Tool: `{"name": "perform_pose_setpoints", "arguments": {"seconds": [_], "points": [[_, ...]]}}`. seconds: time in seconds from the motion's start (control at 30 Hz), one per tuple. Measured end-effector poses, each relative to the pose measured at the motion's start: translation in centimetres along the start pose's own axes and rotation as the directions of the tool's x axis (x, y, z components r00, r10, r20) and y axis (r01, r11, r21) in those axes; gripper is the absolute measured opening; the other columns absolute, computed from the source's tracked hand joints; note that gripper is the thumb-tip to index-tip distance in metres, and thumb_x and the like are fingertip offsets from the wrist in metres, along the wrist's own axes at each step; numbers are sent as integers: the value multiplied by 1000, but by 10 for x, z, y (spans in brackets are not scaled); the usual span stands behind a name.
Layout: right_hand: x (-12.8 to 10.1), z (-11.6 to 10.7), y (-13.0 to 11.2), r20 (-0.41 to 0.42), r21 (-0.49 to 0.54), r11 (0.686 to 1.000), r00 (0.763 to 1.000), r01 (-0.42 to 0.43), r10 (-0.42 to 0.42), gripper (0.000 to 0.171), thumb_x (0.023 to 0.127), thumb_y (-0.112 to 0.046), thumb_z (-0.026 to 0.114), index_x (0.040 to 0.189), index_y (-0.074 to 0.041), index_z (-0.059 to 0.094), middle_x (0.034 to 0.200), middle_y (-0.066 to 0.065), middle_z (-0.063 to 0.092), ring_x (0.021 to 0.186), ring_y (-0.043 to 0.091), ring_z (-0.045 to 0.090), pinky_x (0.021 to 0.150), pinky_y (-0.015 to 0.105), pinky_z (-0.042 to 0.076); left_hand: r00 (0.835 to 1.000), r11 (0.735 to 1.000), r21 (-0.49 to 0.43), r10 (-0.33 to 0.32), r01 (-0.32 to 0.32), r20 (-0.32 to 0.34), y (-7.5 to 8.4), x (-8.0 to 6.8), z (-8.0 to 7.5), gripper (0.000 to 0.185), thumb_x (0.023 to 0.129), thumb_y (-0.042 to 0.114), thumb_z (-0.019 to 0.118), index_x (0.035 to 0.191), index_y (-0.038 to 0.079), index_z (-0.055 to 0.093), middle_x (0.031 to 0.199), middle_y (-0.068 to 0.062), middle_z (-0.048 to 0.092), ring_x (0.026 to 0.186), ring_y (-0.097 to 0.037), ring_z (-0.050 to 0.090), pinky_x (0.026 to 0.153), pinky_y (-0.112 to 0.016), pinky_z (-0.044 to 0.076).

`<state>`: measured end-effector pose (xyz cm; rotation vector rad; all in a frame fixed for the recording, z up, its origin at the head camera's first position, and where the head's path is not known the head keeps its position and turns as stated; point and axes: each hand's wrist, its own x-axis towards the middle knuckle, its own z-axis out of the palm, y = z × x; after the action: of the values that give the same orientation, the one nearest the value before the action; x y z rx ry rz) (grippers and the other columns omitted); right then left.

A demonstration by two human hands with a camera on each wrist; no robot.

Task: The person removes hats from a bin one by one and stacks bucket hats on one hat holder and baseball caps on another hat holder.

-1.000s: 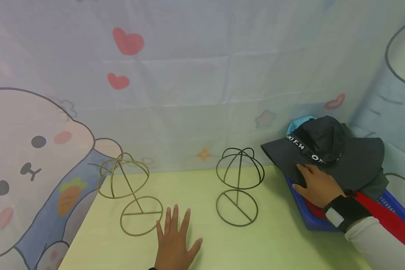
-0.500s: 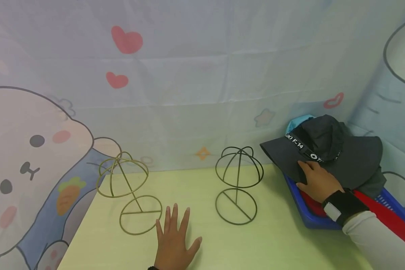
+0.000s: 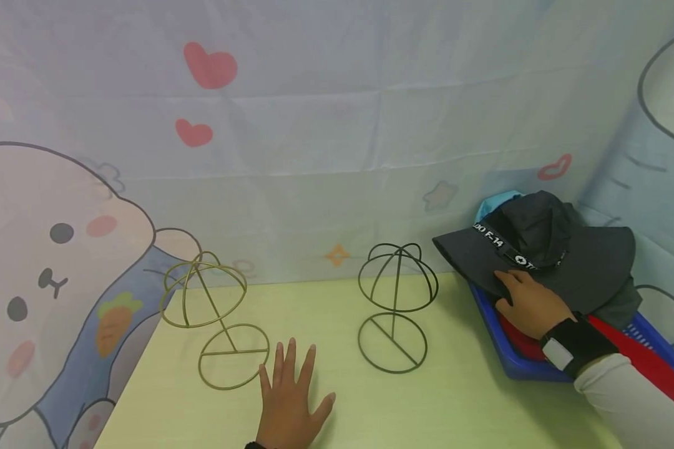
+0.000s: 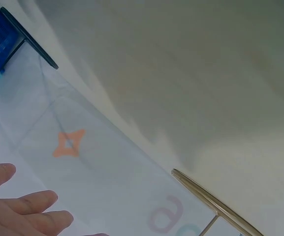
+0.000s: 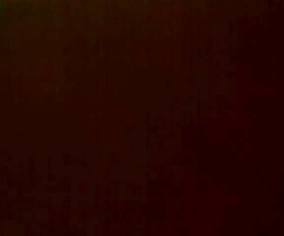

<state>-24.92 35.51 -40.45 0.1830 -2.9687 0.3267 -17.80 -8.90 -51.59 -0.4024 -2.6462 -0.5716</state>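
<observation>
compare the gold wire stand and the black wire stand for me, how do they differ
The gold wire stand has a pale metallic colour; the black wire stand is dark. The gold wire stand's base bar runs nearly level across the head view, while the black wire stand's runs diagonally. The gold wire stand is farther from the blue basket; the black wire stand is nearer it. Both have a round base, a stem and a wire dome.

At four o'clock in the head view, the right sleeve [image 3: 637, 393] is white, with small wrinkles close to its end. Next to it, a wide black strap [image 3: 583, 343] carries one pale, rectangular patch [image 3: 557, 353]. At six o'clock, the left wristband [image 3: 254, 445] is dark; only a small part of it is visible.
</observation>
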Motion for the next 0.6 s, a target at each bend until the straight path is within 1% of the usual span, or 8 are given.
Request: {"name": "perform_pose_setpoints", "arguments": {"seconds": [0.17, 0.37, 0.53, 0.6], "points": [[-1, 0, 0, -26, -9, 1000, 1000, 15, -15, 57, 97, -16, 55, 146, 8, 41, 141, 38, 44, 114, 59, 57, 84, 66, 51, 1000, 1000, -3, -12, 12, 23, 1, 1, -2, 80, 87, 48, 72, 155, 19, 41, 162, -21, 33, 152, -46, 24, 111, -78, 22], [-2, -1, 1, -47, -13, 1000, 999, 12, -13, 53, 97, -9, 50, 146, 10, 40, 140, 38, 46, 119, 59, 54, 88, 67, 51, 999, 1000, -3, -22, 23, 39, 2, 1, -3, 81, 87, 49, 72, 155, 18, 41, 162, -21, 32, 152, -46, 23, 111, -79, 21], [-3, -2, 2, -85, 15, 1000, 996, 17, -15, 51, 95, -3, 47, 142, 13, 42, 137, 40, 47, 119, 60, 53, 91, 68, 49, 999, 1000, 8, -16, 16, 33, -1, 0, -1, 82, 87, 50, 72, 155, 18, 40, 162, -21, 32, 152, -46, 24, 110, -79, 23], [-3, -1, 3, -119, 23, 999, 993, 24, -21, 49, 94, -1, 46, 141, 13, 43, 135, 41, 48, 116, 61, 53, 90, 69, 49, 1000, 1000, 10, -10, 10, 24, -1, 1, -1, 81, 86, 49, 72, 155, 18, 41, 161, -21, 33, 151, -47, 25, 109, -80, 24]]}}
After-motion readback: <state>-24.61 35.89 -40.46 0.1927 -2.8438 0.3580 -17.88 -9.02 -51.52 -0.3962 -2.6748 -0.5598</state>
